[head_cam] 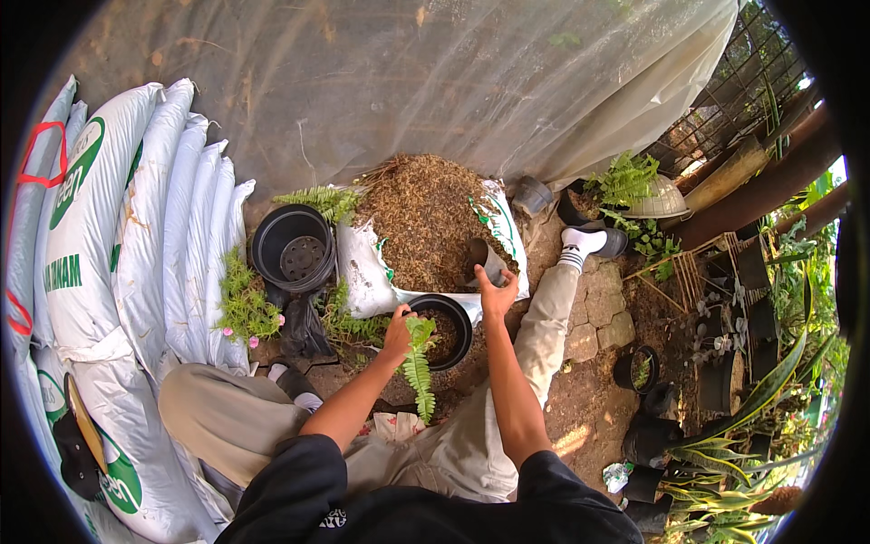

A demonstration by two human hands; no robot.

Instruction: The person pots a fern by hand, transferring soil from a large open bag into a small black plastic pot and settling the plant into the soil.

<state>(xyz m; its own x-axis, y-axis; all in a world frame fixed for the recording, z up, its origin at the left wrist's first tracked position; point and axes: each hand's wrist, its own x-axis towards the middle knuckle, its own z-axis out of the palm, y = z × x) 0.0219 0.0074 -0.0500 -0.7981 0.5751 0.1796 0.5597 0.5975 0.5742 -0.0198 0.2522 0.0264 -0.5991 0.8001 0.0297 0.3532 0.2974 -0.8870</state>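
My left hand (399,334) is at the left rim of a round black plastic pot (464,323) that has brown potting mix in it. A fern (418,377) hangs beside this hand, its fronds pointing towards my lap; its base is hidden. With my right hand (498,291) I grip a small dark cup-like container (485,258), tilted at the lower right edge of the potting mix (428,217). That brown mix is heaped in an opened white sack (367,272) just beyond the black pot.
Stacked black pots (293,248) stand left of the opened sack, near a pink-flowered plant (248,299). Full white sacks (95,224) are piled at the left. A plastic sheet (408,81) rises behind. At the right are a potted fern (622,180), a small pot (635,369) and variegated plants (720,455).
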